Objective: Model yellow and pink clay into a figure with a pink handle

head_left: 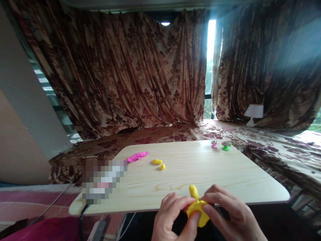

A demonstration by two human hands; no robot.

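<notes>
Between my two hands, just over the table's near edge, is a yellow clay piece (198,214) with a flat, ruffled-edged part and a rounded stub rising from it. My left hand (173,214) pinches it from the left, thumb pressed on the flat face. From the other side, the fingers and thumb of my right hand (229,211) grip its upper right edge. Farther off on the table lie a yellow clay roll (157,161) and a small yellow clay lump (163,166). A long pink clay piece (137,156) rests left of them.
The pale wooden table (213,174) holds a pink mushroom-like figure (214,144) and a green one with a dotted top (226,145) at its far right. A blurred-out object (106,180) covers the left side. A white lamp (253,113) stands beyond, before patterned curtains.
</notes>
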